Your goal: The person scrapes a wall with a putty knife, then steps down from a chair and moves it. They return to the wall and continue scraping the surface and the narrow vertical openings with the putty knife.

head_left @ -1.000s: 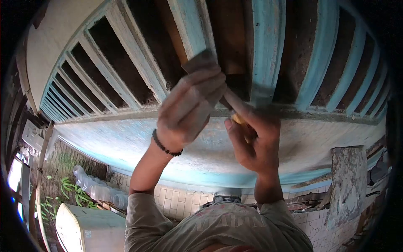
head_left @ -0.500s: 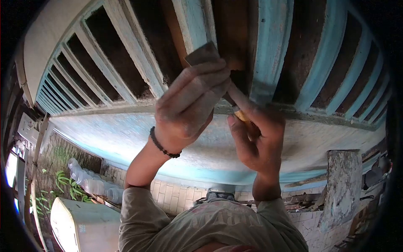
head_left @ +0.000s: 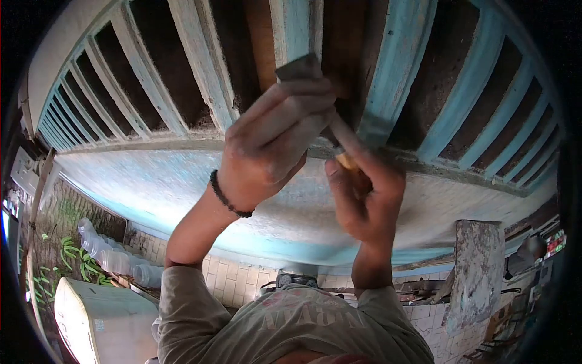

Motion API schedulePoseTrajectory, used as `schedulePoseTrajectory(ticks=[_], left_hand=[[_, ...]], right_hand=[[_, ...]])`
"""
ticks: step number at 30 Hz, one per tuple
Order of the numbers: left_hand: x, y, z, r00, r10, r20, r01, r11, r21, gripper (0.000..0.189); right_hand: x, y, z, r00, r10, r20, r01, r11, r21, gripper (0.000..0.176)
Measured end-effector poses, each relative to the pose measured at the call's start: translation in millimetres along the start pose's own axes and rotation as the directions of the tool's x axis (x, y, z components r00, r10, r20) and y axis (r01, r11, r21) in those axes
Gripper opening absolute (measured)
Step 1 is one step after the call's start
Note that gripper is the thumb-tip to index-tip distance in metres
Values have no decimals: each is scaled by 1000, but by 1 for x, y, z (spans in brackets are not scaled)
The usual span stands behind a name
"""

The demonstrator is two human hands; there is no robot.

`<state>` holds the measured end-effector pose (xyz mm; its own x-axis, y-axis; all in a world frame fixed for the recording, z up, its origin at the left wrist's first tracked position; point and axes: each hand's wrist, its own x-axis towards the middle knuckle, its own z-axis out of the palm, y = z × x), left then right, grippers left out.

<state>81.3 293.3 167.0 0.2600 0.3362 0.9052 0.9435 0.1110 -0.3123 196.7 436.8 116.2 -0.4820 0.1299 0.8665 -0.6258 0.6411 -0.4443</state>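
Observation:
My left hand (head_left: 270, 133), with a dark beaded bracelet on the wrist, has its fingers closed on a flat grey piece (head_left: 299, 67) that looks like sandpaper. My right hand (head_left: 371, 188) grips a tool with a yellow handle (head_left: 347, 161); its index finger reaches up to the left fingertips. Part of the tool is hidden behind the hands. Both hands are raised in front of worn blue slats (head_left: 294, 30) with dark gaps between them, just above the ledge (head_left: 424, 161) at their base.
Below the slats runs a pale blue wall (head_left: 200, 182). Clear plastic containers (head_left: 115, 258) and a whitish cabinet (head_left: 109, 321) stand at the lower left. A weathered board (head_left: 476, 273) leans at the lower right, near a tiled floor (head_left: 227, 279).
The view has shifted slightly, so the surroundings below appear farther left. The flat grey piece has tilted and moved slightly up and right. Both hands keep their hold.

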Motion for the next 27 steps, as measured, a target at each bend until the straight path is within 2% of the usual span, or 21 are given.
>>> schedulePoseTrajectory(ticks=[6, 10, 14, 17, 20, 23, 27], left_hand=[[11, 0, -1, 1000, -14, -18, 15, 1000, 15, 24], [15, -4, -3, 1000, 16, -16, -16, 999, 41, 25], [26, -3, -3, 999, -14, -39, 17, 998, 54, 25], [12, 0, 0, 999, -15, -48, 16, 999, 40, 24], [20, -8, -3, 998, 7, -55, -6, 1000, 19, 22], [30, -8, -4, 996, -7, -90, 12, 999, 53, 20], [20, -10, 1, 996, 14, -91, -12, 999, 30, 21]], right_hand=[[6, -1, -3, 998, 56, 20, -57, 995, 83, 46], [10, 11, 1, 1000, -17, -3, 17, 996, 88, 45], [22, 6, -8, 1000, 14, 17, -17, 983, 181, 45], [8, -2, -7, 995, 83, 53, -86, 994, 69, 45], [17, -3, -3, 1000, 15, 14, -16, 998, 58, 45], [26, -5, -4, 1000, 11, -6, -10, 990, 140, 45], [15, -5, -5, 999, 46, 30, -47, 999, 25, 45]])
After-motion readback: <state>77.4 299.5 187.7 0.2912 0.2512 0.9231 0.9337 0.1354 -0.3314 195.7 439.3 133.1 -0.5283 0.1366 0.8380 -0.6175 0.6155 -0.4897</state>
